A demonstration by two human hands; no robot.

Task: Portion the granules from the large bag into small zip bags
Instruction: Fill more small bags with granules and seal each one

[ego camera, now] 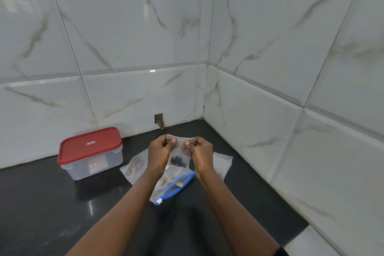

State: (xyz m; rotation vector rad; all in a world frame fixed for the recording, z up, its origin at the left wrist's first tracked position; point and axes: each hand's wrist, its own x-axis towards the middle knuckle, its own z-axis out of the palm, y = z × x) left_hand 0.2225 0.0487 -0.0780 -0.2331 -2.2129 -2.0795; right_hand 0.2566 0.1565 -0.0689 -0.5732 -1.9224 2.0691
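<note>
Nearest the person, just below the fingers [174,141], the large bag [172,188] with a blue zip strip lies flat on the black desk [52,203], and brownish contents show through it. Above it, the left hand [161,150] and the right hand [200,151] hold the small zip bag [178,157] up off the desk. Each hand pinches the bag's top edge between its thumb and curled fingers, one hand near each upper corner. Dark granules [176,160] sit in the lower part of this bag, under and between the fingers. To the left of the fingers a clear bag [134,165] with brown pieces lies on the desk. To their right a second clear bag [223,162] lies partly hidden behind the right wrist. Farther left stands a clear box [97,165] closed with a red lid [90,144]. Beyond the fingers rises the tiled wall [124,37], with a small hole [159,120] at its foot.
</note>
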